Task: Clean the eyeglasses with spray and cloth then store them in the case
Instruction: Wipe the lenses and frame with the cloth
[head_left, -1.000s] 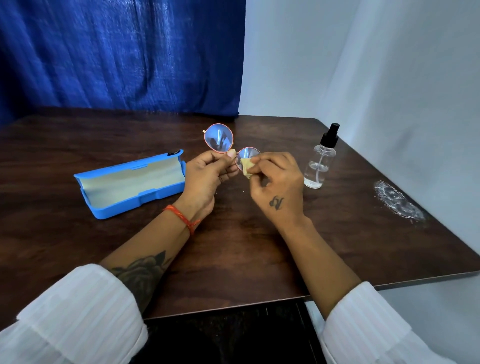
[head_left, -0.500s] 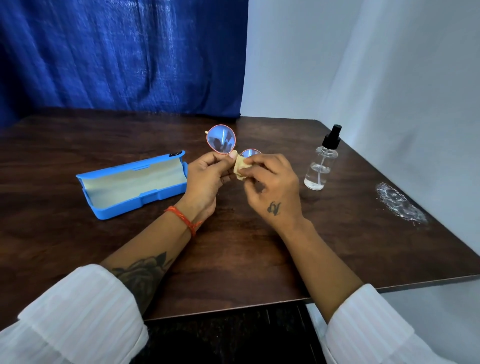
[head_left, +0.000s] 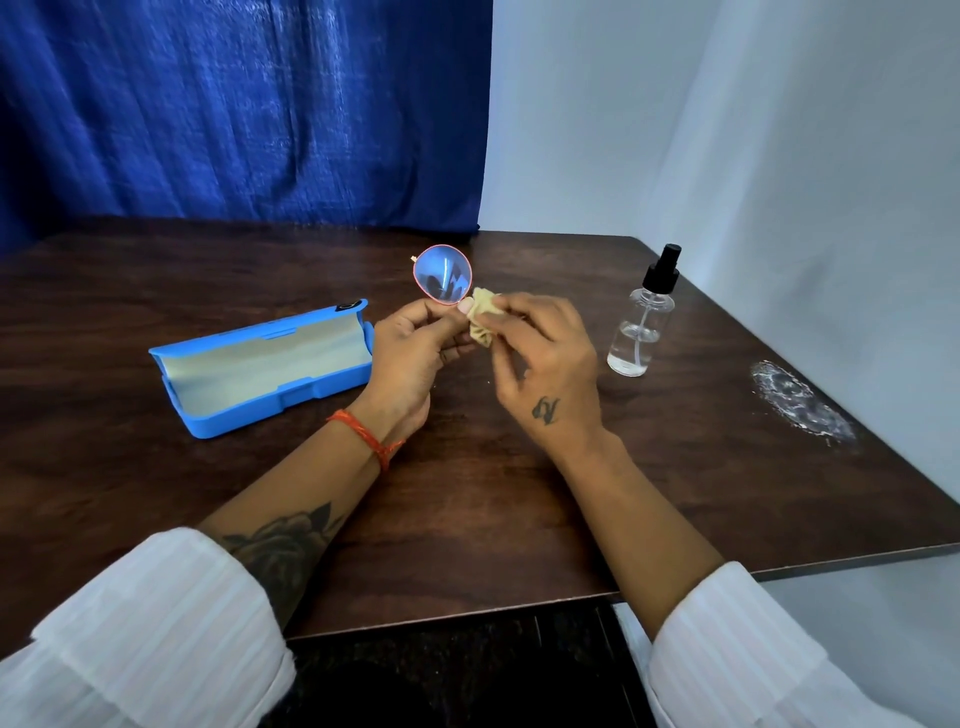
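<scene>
Above the middle of the table my left hand grips the eyeglasses at the bridge. One round, pink-rimmed lens stands up above my fingers; the other lens is hidden under a small yellow cloth. My right hand pinches that cloth around the hidden lens. The blue case lies open on the table to the left of my left hand, its pale lining showing. A clear spray bottle with a black nozzle stands upright to the right of my right hand.
The dark wooden table ends at a front edge near my sleeves and a right edge beside the white wall. A whitish smear marks the table at the far right. A blue curtain hangs behind.
The cloth in my right hand has slid over the right lens, which showed a second ago and is now covered. The glasses stay in my left hand.
</scene>
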